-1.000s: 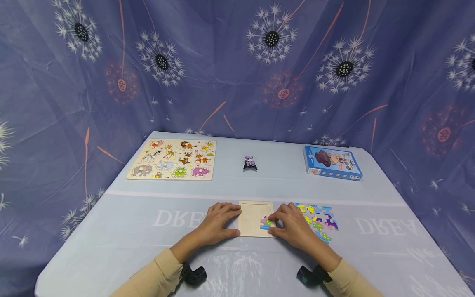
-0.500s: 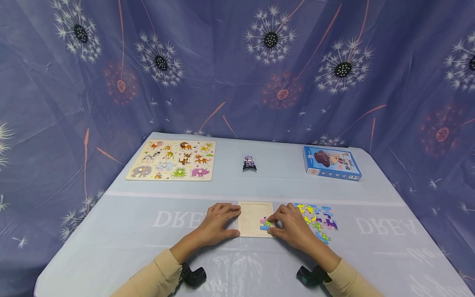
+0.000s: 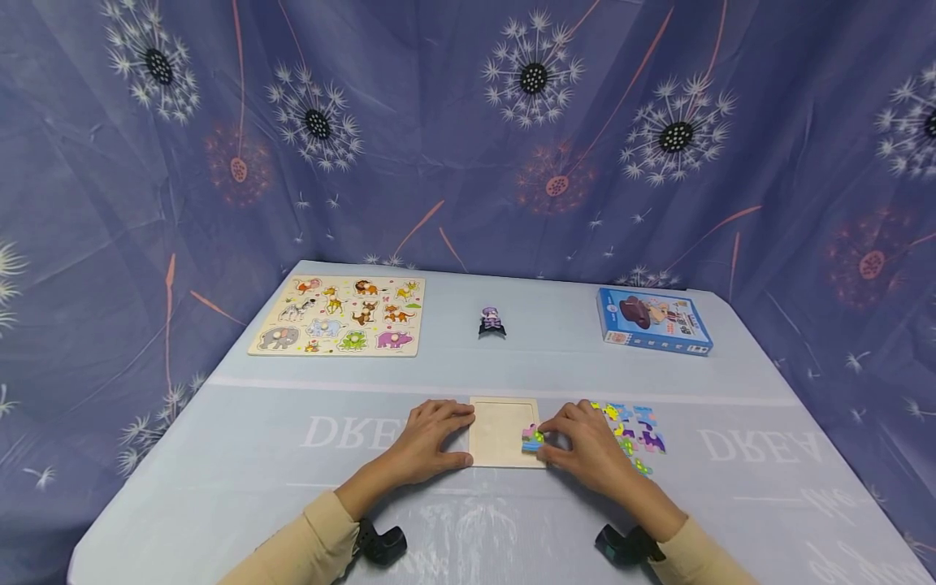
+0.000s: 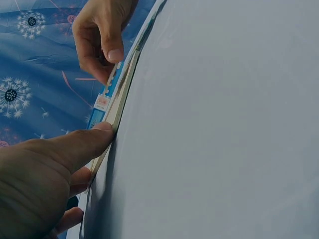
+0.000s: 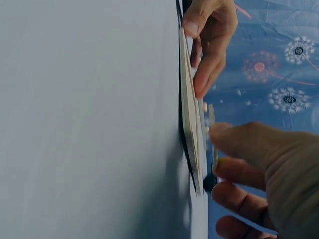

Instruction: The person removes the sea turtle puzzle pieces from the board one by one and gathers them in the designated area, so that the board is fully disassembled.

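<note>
My left hand (image 3: pixel 431 443) rests against the left edge of a small square wooden puzzle tray (image 3: pixel 497 431), thumb near its front corner and fingertips farther back. In the left wrist view its thumb (image 4: pixel 82 144) lies straight against the tray's rim. My right hand (image 3: pixel 588 447) pinches a pink, blue and green puzzle piece (image 3: pixel 531 439) between thumb and fingers over the tray's right side. The right wrist view shows that piece (image 5: pixel 213 134) edge-on and tilted upright, slightly apart from the tray (image 5: pixel 189 109).
Loose jigsaw pieces (image 3: pixel 647 431) lie right of the right hand, partly hidden by it. At the back are an animal peg puzzle board (image 3: pixel 340 317), a small purple-haired figure (image 3: pixel 491 321) and a blue box (image 3: pixel 654 321). A patterned curtain (image 3: pixel 439 162) hangs behind the table.
The right hand has lifted the puzzle piece and shifted it slightly right, toward the tray's right rim. The left hand and tray have stayed put.
</note>
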{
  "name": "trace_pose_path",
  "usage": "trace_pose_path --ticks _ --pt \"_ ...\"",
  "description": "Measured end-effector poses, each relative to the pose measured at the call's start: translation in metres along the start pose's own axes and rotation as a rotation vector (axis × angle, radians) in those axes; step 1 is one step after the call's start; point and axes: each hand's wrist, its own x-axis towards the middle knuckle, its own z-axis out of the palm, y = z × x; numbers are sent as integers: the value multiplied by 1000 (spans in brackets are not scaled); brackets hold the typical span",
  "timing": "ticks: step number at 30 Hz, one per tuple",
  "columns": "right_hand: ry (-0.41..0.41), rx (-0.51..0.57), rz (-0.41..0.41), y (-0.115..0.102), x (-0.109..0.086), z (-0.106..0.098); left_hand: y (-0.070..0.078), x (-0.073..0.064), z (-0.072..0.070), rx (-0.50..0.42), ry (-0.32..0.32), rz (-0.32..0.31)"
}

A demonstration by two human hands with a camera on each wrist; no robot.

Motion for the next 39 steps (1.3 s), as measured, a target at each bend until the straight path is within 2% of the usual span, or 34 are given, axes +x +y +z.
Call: trace_pose_path --ticks 6,10,20,29,39 --pt "53 25 7 17 -15 -18 0 0 1 -4 -4 -3" --pt "82 -18 6 35 -29 -31 0 0 1 -1 -5 -3" --pt "71 -75 52 78 -66 -64 0 -1 0 -5 -2 0" --pt "69 -133 89 103 -90 -71 -1 0 1 -14 4 11" --pt "86 -112 113 117 -100 -71 1 0 0 -13 -1 0"
